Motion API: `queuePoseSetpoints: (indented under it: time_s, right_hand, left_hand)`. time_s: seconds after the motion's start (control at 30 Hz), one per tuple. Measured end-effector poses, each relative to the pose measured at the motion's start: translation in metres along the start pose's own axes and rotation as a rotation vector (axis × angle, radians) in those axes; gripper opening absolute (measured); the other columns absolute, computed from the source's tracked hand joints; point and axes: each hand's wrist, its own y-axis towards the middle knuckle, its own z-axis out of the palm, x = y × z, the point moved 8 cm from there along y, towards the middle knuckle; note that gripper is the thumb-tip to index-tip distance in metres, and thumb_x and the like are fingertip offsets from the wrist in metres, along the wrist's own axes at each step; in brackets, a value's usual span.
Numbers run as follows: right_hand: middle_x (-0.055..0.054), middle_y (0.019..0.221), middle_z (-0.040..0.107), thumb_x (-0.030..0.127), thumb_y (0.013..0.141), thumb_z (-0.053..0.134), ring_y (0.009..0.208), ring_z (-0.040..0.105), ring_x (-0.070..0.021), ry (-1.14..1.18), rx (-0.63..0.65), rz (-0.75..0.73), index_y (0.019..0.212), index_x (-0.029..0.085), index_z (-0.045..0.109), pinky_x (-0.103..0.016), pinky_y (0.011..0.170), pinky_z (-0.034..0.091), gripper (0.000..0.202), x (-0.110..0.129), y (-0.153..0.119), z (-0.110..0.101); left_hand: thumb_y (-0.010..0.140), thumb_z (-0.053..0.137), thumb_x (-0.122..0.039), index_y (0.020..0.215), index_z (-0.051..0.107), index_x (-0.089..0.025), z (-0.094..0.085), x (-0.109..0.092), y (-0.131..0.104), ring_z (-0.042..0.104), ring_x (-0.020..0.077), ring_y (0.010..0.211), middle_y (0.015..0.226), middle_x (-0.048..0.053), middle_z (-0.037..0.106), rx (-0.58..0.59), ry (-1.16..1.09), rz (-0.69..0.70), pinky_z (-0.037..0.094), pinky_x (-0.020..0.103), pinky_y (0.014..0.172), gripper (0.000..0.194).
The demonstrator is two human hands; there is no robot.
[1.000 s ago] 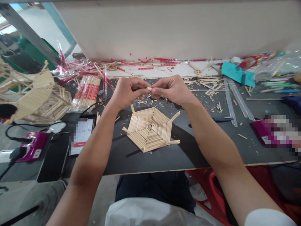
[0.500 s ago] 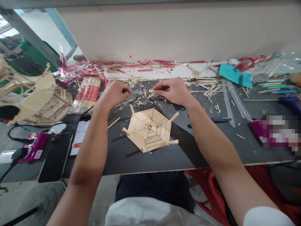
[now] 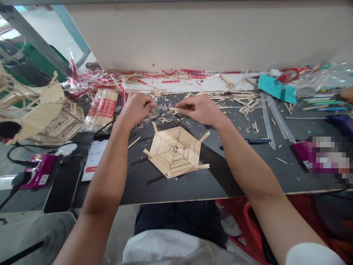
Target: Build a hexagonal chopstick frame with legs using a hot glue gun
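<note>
A hexagonal web-like panel of thin wooden sticks (image 3: 184, 159) lies on the dark table, with short stick ends jutting from its corners. Beyond its right side, my right hand (image 3: 200, 108) pinches a short piece of wooden stick (image 3: 174, 109) between thumb and fingers. My left hand (image 3: 140, 107) hovers beyond the panel's left side, its fingers curled together; whatever they may hold is too small to make out. Between the two hands lie clear plastic scraps and bits of wood.
Red-wrapped stick bundles (image 3: 102, 108) lie behind my left arm, beside stick structures (image 3: 45, 117) at far left. Two phones, one a dark phone (image 3: 63, 184), rest by my left forearm. Stick offcuts (image 3: 245, 101), glue sticks (image 3: 280, 117) and a blue knife (image 3: 257, 141) are at right.
My right hand has shifted slightly left, and more of the short stick piece shows at its fingertips. The fingers of my left hand have changed pose slightly. The panel stays in place.
</note>
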Motion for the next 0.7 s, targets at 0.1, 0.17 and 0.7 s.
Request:
queuePoseSetpoints:
  time_s: [0.1, 0.17, 0.7]
  right_hand:
    - [-0.01, 0.095, 0.082, 0.035, 0.092, 0.074, 0.081, 0.073, -0.0226, 0.004, 0.004, -0.004, 0.104, 0.02, 0.085, -0.04, 0.082, 0.058, 0.022, 0.0, 0.0, 0.002]
    - [-0.01, 0.095, 0.082, 0.036, 0.092, 0.073, 0.082, 0.073, -0.0227, 0.004, 0.007, -0.004, 0.104, 0.02, 0.085, -0.04, 0.082, 0.057, 0.023, -0.001, 0.0, 0.003]
    - [-0.006, 0.079, 0.077, 0.044, 0.087, 0.074, 0.067, 0.061, -0.0157, 0.157, -0.072, 0.07, 0.102, 0.017, 0.083, -0.032, 0.064, 0.051, 0.032, -0.005, 0.001, 0.01]
  left_hand:
    - [0.083, 0.06, -0.018, 0.08, 0.078, -0.018, 0.008, 0.011, 0.002, 0.072, 0.0182, 0.065, 0.071, 0.004, 0.076, 0.072, -0.037, -0.05, 0.06, 0.03, 0.07, 0.019]
    - [0.079, 0.061, -0.013, 0.085, 0.08, -0.018, 0.008, 0.013, 0.002, 0.074, 0.0201, 0.072, 0.077, 0.005, 0.078, 0.084, 0.009, -0.045, 0.061, 0.032, 0.076, 0.021]
    - [0.079, 0.08, -0.034, 0.085, 0.085, -0.025, 0.013, -0.034, -0.004, 0.069, 0.0167, 0.07, 0.078, 0.003, 0.081, -0.035, -0.088, 0.105, 0.057, 0.031, 0.074, 0.012]
